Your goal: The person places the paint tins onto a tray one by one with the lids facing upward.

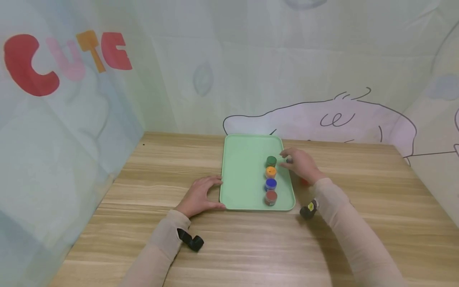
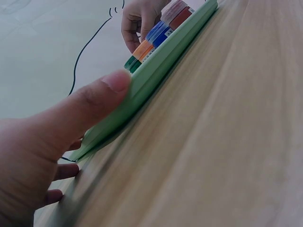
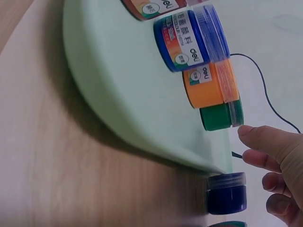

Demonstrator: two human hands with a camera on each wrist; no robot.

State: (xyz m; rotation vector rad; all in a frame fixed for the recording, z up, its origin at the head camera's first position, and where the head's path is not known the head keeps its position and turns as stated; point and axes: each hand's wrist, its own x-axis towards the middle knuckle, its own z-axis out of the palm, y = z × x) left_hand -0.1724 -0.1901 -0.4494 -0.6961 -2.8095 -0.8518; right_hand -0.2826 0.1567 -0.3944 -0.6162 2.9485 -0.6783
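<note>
A light green tray (image 1: pixel 244 171) lies on the table. Along its right side stands a row of paint jars: a green jar (image 1: pixel 271 161), an orange jar (image 1: pixel 270 172), a blue jar (image 1: pixel 270 184) and a brown-red jar (image 1: pixel 271 197). My left hand (image 1: pixel 202 195) rests at the tray's left edge, thumb by the near corner and fingers spread. Over the right edge reaches my right hand (image 1: pixel 301 163), its thumb tip close to the green jar in the right wrist view and nothing between its fingers. Beneath those fingers, beside the tray, stands a dark blue jar (image 3: pixel 227 194).
Past the dark blue jar, part of another green-topped jar (image 3: pixel 229 224) shows at the lower edge of the right wrist view. Something red (image 1: pixel 305 181) peeks out under the right wrist. A printed cloth (image 1: pixel 179 79) hangs behind the wood-grain table (image 1: pixel 251 247).
</note>
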